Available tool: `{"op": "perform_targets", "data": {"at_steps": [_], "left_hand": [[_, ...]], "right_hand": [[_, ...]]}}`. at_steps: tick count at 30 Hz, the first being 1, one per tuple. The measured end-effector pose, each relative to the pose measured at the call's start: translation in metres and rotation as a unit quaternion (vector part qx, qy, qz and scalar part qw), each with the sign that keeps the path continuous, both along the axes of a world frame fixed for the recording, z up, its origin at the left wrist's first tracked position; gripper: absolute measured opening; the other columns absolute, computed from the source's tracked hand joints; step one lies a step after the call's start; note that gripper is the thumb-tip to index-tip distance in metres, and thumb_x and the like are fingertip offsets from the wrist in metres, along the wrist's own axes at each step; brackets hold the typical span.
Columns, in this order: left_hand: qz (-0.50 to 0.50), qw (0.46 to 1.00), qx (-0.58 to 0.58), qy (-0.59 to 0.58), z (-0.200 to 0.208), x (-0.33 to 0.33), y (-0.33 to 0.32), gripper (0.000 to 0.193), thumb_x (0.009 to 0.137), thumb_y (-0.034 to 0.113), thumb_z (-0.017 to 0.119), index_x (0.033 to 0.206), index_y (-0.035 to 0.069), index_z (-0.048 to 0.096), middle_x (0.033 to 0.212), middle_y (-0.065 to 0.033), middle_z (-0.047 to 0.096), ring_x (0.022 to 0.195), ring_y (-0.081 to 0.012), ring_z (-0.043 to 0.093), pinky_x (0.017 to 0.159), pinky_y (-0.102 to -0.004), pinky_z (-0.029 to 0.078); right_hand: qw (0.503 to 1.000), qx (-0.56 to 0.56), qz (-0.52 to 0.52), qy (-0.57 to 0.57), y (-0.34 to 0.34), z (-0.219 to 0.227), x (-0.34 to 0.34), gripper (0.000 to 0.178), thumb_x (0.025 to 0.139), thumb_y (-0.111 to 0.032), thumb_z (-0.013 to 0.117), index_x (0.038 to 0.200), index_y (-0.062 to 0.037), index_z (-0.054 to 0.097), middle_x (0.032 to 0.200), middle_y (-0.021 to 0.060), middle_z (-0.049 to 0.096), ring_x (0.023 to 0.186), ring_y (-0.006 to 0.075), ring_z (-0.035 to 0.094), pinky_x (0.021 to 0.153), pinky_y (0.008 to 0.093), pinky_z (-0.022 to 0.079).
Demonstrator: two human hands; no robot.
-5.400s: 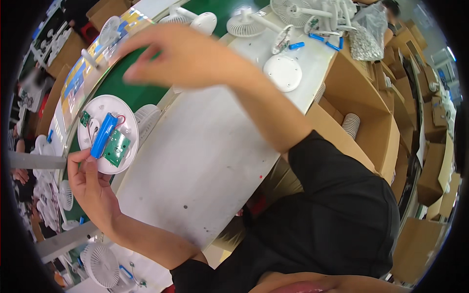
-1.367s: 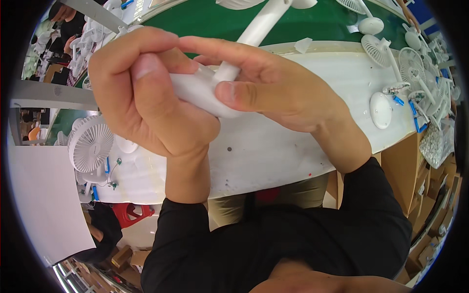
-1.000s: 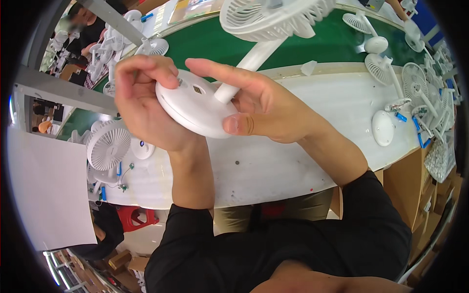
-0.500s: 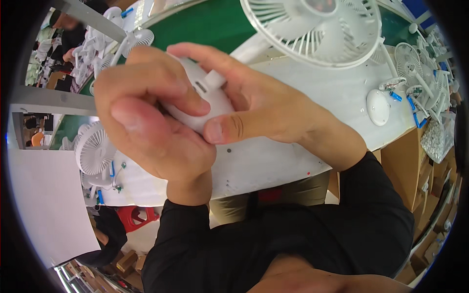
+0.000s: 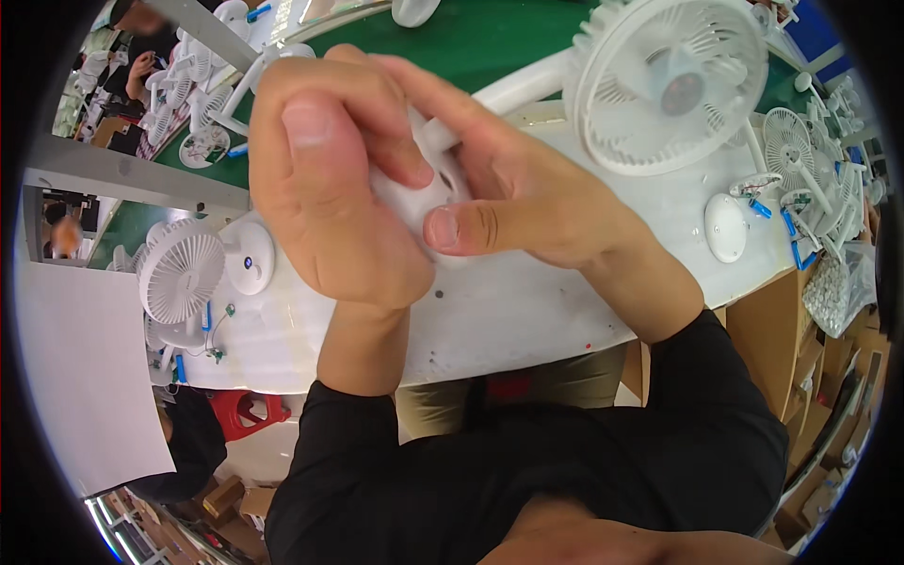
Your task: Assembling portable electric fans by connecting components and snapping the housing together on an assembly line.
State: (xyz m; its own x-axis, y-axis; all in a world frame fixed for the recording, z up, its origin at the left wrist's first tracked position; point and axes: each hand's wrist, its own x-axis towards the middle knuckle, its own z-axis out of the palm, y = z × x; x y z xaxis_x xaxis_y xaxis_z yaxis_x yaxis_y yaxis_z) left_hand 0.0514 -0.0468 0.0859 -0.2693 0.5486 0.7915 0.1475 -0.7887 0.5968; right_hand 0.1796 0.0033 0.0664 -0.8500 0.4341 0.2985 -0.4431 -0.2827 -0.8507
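Observation:
Both hands are wrapped round the white rounded base [image 5: 406,200] of a small desk fan, raised over the table. My left hand [image 5: 330,179] grips it from the left, fingers curled over the side. From the right, my right hand [image 5: 537,184] holds it, with the thumb pressed on the edge. Much of the base is hidden by my fingers. A white arm [image 5: 527,83] runs from behind my right fingers to the round caged fan head [image 5: 673,87] at the upper right.
The white-topped table [image 5: 508,320] spans the middle, with a green mat [image 5: 490,42] behind. On the left stands another white fan [image 5: 184,273]; a round white base part [image 5: 725,229] lies on the right. Fans with blue batteries crowd the right edge. A person [image 5: 141,66] is at the far left.
The fan has turned in my hands: its head has swung right and tilted. Both hands have shifted slightly, my left one rightward. The slot on the base shows less clearly.

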Motion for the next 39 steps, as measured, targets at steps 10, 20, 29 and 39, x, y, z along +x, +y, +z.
{"op": "perform_targets", "data": {"at_steps": [10,20,29,39], "left_hand": [[-0.099,0.980,-0.031,-0.172,0.006,0.008,-0.001,0.042,0.103,0.037,0.030,0.098,0.003,0.053,0.067,-0.0042,0.052,0.059,-0.0123,0.043,0.061,-0.0244,0.037],[-0.047,0.997,-0.002,-0.065,-0.010,0.003,-0.003,0.041,0.103,0.037,0.031,0.097,0.003,0.053,0.068,-0.0060,0.053,0.061,-0.0125,0.044,0.063,-0.0249,0.038],[-0.047,0.985,-0.034,-0.160,0.011,0.009,-0.003,0.031,0.101,0.028,0.036,0.089,0.005,0.053,0.067,-0.0066,0.052,0.061,-0.0129,0.043,0.063,-0.0268,0.038],[-0.104,0.973,-0.041,-0.202,-0.017,-0.005,0.027,0.020,0.097,0.017,0.042,0.095,0.003,0.056,0.081,-0.0087,0.057,0.077,-0.0161,0.051,0.076,-0.0269,0.040]], "right_hand": [[0.968,0.224,-0.083,0.073,-0.001,-0.012,-0.006,0.101,0.083,-0.023,0.074,0.158,-0.0054,0.009,0.154,0.0202,0.029,0.140,0.0341,0.030,0.113,0.0426,0.026],[0.990,0.135,-0.020,0.020,-0.010,0.001,-0.003,0.104,0.083,-0.031,0.073,0.158,-0.0071,0.006,0.162,0.0207,0.006,0.148,0.0360,0.014,0.117,0.0466,0.015],[0.936,0.332,-0.101,0.063,-0.007,-0.008,-0.008,0.108,0.077,-0.025,0.073,0.159,-0.0092,0.004,0.162,0.0191,0.005,0.147,0.0343,0.014,0.116,0.0461,0.017],[0.943,0.295,-0.133,-0.071,0.003,-0.012,-0.007,0.095,0.074,-0.012,0.068,0.156,-0.0065,0.019,0.155,0.0240,0.026,0.141,0.0379,0.031,0.112,0.0442,0.031]]}}
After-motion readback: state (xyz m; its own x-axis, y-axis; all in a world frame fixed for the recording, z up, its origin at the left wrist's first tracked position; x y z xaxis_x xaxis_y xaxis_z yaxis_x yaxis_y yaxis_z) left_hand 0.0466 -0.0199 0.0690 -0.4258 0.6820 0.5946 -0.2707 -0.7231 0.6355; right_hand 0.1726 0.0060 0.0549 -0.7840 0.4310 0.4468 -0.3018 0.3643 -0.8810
